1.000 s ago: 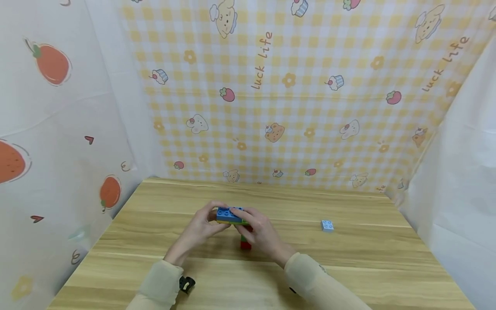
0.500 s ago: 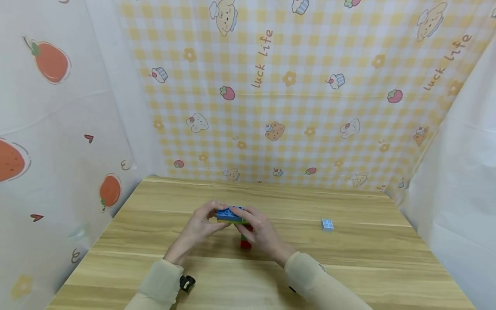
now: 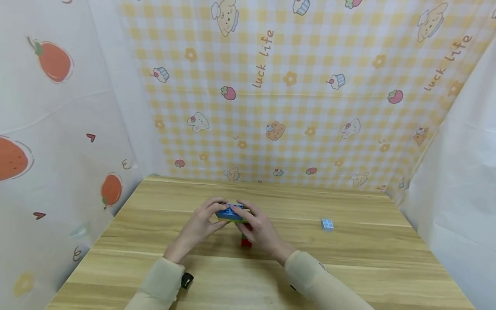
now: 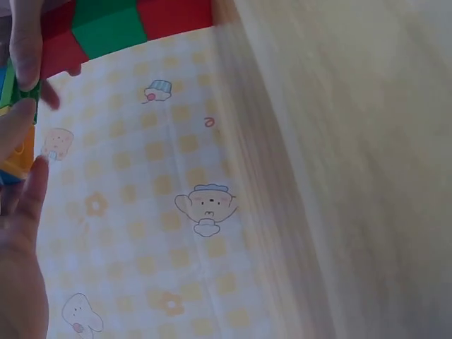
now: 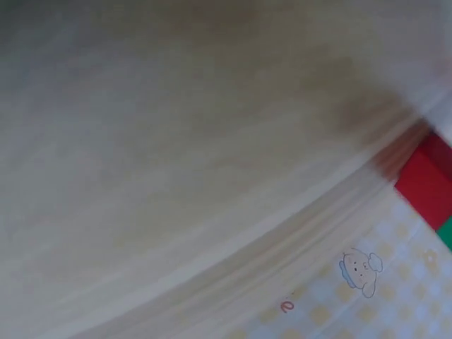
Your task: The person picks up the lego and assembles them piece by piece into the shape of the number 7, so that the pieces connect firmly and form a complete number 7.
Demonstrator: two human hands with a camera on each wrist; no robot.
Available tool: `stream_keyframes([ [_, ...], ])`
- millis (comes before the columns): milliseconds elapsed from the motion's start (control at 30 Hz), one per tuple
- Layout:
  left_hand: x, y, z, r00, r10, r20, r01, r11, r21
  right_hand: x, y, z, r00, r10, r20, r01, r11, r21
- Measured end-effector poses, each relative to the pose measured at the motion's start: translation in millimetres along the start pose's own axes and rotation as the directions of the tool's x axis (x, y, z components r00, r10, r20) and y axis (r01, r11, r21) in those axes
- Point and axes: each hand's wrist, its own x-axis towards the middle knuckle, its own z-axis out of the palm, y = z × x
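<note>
A blue toy building brick (image 3: 231, 215) tops a built stack, with yellow and green pieces beneath it. My left hand (image 3: 199, 224) pinches the left, overhanging end, fingers over the top and thumb below. From the other side my right hand (image 3: 260, 224) grips the stack, a finger on the blue studs and the thumb lower down. Under the right hand shows a column of red, green and red bricks (image 3: 246, 243). The left wrist view has this column's green brick (image 4: 109, 28) and the yellow brick (image 4: 25, 145) between the left fingers. In the right wrist view, a red brick (image 5: 427, 187) stands at the edge.
A light blue brick (image 3: 327, 224) lies on the wooden table (image 3: 368, 258) to the right. Beside the left sleeve is a small black object (image 3: 187, 280). A yellow checked curtain (image 3: 290, 103) hangs behind the table, with white sheets at both sides.
Left fingers have come further over the top of the blue brick. A right finger has lifted at the back of the stack. The light blue brick has stayed put.
</note>
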Motion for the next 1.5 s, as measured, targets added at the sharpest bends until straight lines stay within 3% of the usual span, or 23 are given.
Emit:
stream_keyframes([
  [167, 0.9, 0.1, -0.2, 0.998, 0.060, 0.005, -0.060, 0.996, 0.065, 1.5, 2.6, 1.1, 0.995, -0.093, -0.032, 0.091, 0.994, -0.057],
  [467, 2.9, 0.8, -2.2, 0.996, 0.083, 0.015, -0.084, 0.988, 0.132, 3.4, 1.7, 0.0, 0.993, -0.116, -0.037, 0.112, 0.989, -0.097],
  [833, 4.5, 1.0, -8.4, 0.969, 0.227, 0.096, -0.246, 0.918, 0.311, 4.7, 2.8, -0.4, 0.992, -0.112, -0.051, 0.104, 0.986, -0.134],
  [1367, 4.2, 6.1, -6.3, 0.957, 0.274, 0.098, -0.290, 0.873, 0.393, 4.9, 1.4, 3.5, 0.984, -0.176, -0.017, 0.160, 0.924, -0.347],
  [1500, 3.1, 6.8, -6.1, 0.955, 0.278, 0.103, -0.296, 0.865, 0.404, 4.7, 1.2, 5.2, 0.985, -0.169, -0.016, 0.152, 0.922, -0.357],
])
